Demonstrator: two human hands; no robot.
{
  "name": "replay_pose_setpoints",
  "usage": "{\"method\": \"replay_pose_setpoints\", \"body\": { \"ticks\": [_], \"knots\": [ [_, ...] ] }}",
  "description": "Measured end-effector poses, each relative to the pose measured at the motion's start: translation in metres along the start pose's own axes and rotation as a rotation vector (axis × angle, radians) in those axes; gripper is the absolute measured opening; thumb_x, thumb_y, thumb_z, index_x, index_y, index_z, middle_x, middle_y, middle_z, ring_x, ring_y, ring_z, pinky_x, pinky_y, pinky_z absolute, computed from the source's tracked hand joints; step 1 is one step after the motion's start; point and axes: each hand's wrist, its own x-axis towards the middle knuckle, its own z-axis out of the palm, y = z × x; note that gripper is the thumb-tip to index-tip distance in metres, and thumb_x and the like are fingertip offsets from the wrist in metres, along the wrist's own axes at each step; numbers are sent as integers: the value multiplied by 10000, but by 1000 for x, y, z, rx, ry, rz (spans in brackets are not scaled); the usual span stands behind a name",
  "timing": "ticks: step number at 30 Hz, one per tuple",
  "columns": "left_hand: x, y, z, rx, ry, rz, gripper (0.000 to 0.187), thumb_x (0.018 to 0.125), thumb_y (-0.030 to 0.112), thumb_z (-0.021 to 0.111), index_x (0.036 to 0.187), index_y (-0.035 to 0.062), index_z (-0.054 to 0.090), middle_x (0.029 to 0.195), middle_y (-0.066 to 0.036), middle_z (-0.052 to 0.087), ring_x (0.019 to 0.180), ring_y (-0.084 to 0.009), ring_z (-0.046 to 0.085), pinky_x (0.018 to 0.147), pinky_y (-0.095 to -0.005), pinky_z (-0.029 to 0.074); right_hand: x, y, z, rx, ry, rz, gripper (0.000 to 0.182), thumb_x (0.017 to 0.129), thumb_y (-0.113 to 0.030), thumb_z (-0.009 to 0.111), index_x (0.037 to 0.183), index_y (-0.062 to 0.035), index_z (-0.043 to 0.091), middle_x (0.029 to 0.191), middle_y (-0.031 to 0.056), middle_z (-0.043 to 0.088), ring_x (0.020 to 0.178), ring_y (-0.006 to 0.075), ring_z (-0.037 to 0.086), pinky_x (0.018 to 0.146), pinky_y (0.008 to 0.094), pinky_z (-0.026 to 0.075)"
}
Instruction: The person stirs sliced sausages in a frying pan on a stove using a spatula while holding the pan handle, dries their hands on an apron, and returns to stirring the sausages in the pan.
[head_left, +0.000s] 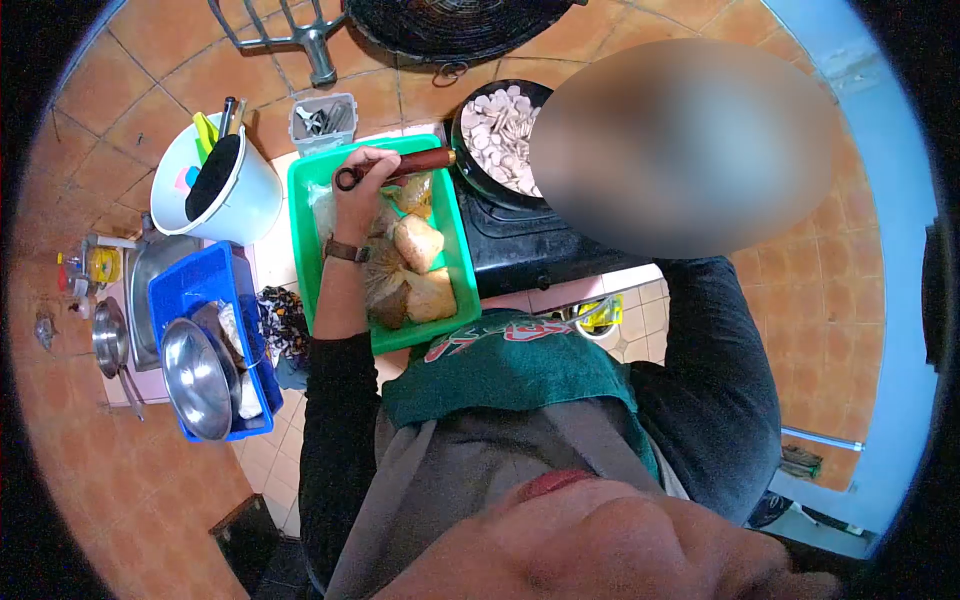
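A black pan full of pale, flat round slices rests on the black stove. Its reddish-brown handle points left, over a green tray. My left hand is closed around that handle; a watch is on the wrist. Several filled plastic bags lie in the tray just under this hand and forearm. A large blurred patch covers the right side of the pan and hides my right hand; only the dark right sleeve shows below it.
Left of the tray are a white bucket with utensils, a blue basket with metal bowls, and a sink. A small grey container stands behind the tray. A black round pan and a metal rack are at the wall.
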Motion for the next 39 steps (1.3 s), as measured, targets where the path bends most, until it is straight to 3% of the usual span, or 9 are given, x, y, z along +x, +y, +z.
{"method": "replay_pose_setpoints", "body": {
  "ticks": [5, 10, 12, 14, 18, 25, 27, 31, 39],
  "knots": [
    [0, 1, 1, -29, 14, 7, 75, 835, 53, 666, 855, -18, 654, 867, -79, 653, 752, -156, 641, 647, -328, 592, -25, -16, -46, -15, 33, -58, 277, 754, -179, 594, 1012, -148, 689, 881, 129, 665, 797, 318, 673, 679, 453, 547],
    [-4, 3, 3, 1, 22, -24, 124, 845, 107, 654, 870, -13, 641, 889, -95, 643, 781, -188, 647, 682, -322, 575, 0, 37, -40, -453, 160, -16, 173, 789, -181, 581, 874, -66, 678, 899, 125, 658, 741, 268, 686, 624, 408, 553],
    [-3, 2, 4, 4, 16, 0, 124, 842, 105, 654, 865, -15, 639, 885, -95, 641, 781, -190, 646, 679, -325, 578, 0, 42, -26, -554, -45, 71, 192, 792, -186, 592, 872, -51, 703, 917, 123, 683, 774, 265, 696, 652, 397, 559],
    [-3, 2, 4, 6, 16, 24, 124, 840, 103, 655, 861, -17, 637, 881, -95, 638, 781, -193, 645, 677, -329, 582, -5, 22, -34, -469, -358, 101, 200, 794, -188, 606, 894, -60, 722, 949, 140, 700, 835, 269, 700, 685, 395, 564],
    [0, 1, 3, -10, 8, 5, 134, 836, 107, 653, 867, -23, 635, 883, -97, 638, 768, -195, 648, 678, -320, 572, -25, -34, -88, -119, -616, 176, 317, 767, -226, 607, 970, 3, 689, 982, 214, 681, 934, 334, 668, 785, 415, 536],
    [0, 9, -1, 42, -29, -60, 139, 831, 104, 651, 872, -27, 631, 870, -92, 639, 741, -196, 656, 681, -296, 553, -10, -16, -8, 423, -465, 157, 299, 731, -167, 627, 942, 39, 675, 889, 230, 684, 832, 330, 673, 753, 402, 522],
    [0, 9, 0, 19, -18, -54, 145, 826, 99, 662, 865, -39, 639, 860, -95, 643, 730, -185, 653, 655, -299, 568, -2, -13, 2, 617, -466, 342, 230, 768, -136, 669, 900, 51, 686, 675, 109, 651, 579, 169, 591, 549, 311, 482],
    [-1, 9, 2, -25, -13, -20, 142, 822, 88, 672, 861, -47, 649, 856, -95, 645, 736, -170, 649, 629, -301, 586, 4, -3, 6, 789, -426, 413, 157, 787, -117, 653, 708, 19, 650, 544, 41, 554, 397, 100, 460, 371, 272, 343],
    [-5, 6, 3, -33, -2, -15, 141, 836, 92, 666, 877, -42, 645, 873, -101, 640, 754, -168, 643, 637, -300, 591, -6, 25, -39, 792, -408, 438, 190, 838, -157, 582, 854, -41, 731, 599, 21, 607, 417, 89, 467, 373, 257, 367]
  ]
}}
